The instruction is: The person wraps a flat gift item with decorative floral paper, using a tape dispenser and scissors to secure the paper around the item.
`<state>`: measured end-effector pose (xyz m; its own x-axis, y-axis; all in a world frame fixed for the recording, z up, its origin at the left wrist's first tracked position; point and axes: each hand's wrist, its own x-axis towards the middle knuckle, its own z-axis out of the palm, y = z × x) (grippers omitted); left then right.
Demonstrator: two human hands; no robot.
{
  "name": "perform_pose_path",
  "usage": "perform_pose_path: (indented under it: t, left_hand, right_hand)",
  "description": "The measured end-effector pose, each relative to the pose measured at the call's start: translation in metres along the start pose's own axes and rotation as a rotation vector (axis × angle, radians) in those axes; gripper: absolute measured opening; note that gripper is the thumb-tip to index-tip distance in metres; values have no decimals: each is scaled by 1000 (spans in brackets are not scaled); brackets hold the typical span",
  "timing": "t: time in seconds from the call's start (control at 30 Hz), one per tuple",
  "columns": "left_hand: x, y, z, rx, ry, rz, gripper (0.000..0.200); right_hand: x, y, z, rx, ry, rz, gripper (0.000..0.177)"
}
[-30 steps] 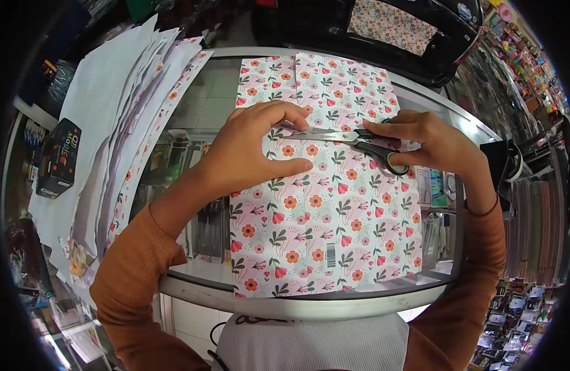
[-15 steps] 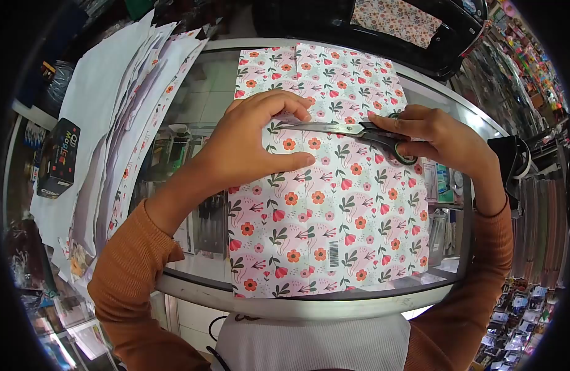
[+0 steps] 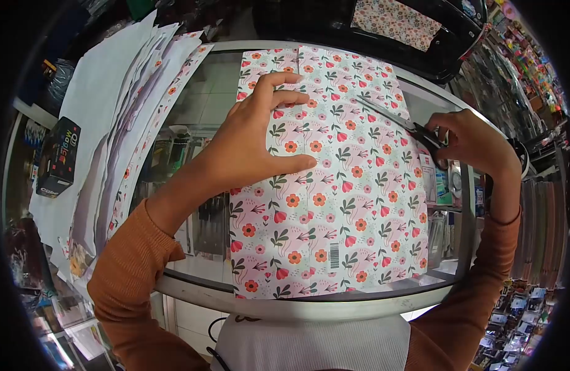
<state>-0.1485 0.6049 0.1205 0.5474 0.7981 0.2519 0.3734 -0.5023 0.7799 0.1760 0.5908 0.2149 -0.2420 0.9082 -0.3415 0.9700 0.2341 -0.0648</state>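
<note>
Floral wrapping paper [image 3: 359, 210] lies spread over a glass counter, with a vertical edge or fold running down its left part and a barcode near the bottom. My left hand [image 3: 254, 136] rests on the paper's left side, fingers and thumb spread apart with nothing between them. At the right edge of the paper my right hand [image 3: 473, 142] grips the scissors [image 3: 390, 114] by their black handles. The blades point up and left over the upper right of the paper and look closed.
A stack of large paper sheets [image 3: 112, 93] lies at the left, with a small black box [image 3: 59, 157] on it. A black machine [image 3: 310, 21] with a floral piece [image 3: 396, 23] on it stands behind the counter [image 3: 322, 307]. Packed goods [image 3: 514, 55] line the right side.
My right hand has drawn the scissors right, away from my left hand, and their blades now slant up-left. My left hand's fingers have spread and reach further up the paper.
</note>
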Motion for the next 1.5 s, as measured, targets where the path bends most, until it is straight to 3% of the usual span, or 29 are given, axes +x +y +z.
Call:
perform_pose_path:
  t: [0.03,0.13,0.2,0.23,0.3,0.37,0.43,0.57,0.67,0.8,0.83,0.97,1.17,1.27,1.5]
  left_hand:
    - [0,0,0,23,7,1,88]
    - [1,1,-2,45,-21,-49,89]
    - [1,2,-3,91,-24,-54,91]
    - [1,2,-3,116,-29,-55,91]
    - [1,2,-3,103,-38,-82,92]
    - [-1,1,-2,250,-20,-43,92]
    - [-2,5,-2,271,-35,-64,92]
    - [-1,8,-4,268,-66,-100,94]
    - [-2,6,-3,246,-32,-61,93]
    - [-2,8,-2,225,-19,-66,91]
    - [-1,9,-3,215,-30,-76,91]
    - [-1,9,-3,195,-43,-95,89]
    - [-1,2,-2,213,-26,-73,85]
    - [-2,1,0,214,-10,-46,83]
    - [-2,4,-1,223,-15,-74,83]
  right_hand:
    - [-1,1,1,-24,-14,6,34]
    - [-12,-7,27,-412,483,-234,30]
    - [1,-47,24,-254,415,-357,33]
    - [12,-63,35,-208,596,-594,38]
    - [30,-84,44,-73,468,-761,34]
    - [51,-78,58,-119,496,-709,37]
    - [65,-70,60,-99,445,-654,43]
    - [74,-65,72,-89,532,-632,41]
    - [73,-64,70,-15,412,-605,41]
    - [83,-62,52,395,518,-594,31]
    - [95,-63,51,641,571,-770,26]
    - [98,-84,44,741,578,-794,31]
    - [106,-80,37,726,501,-824,21]
    - [108,-85,41,783,630,-854,16]
    - [109,-87,42,606,726,-938,14]
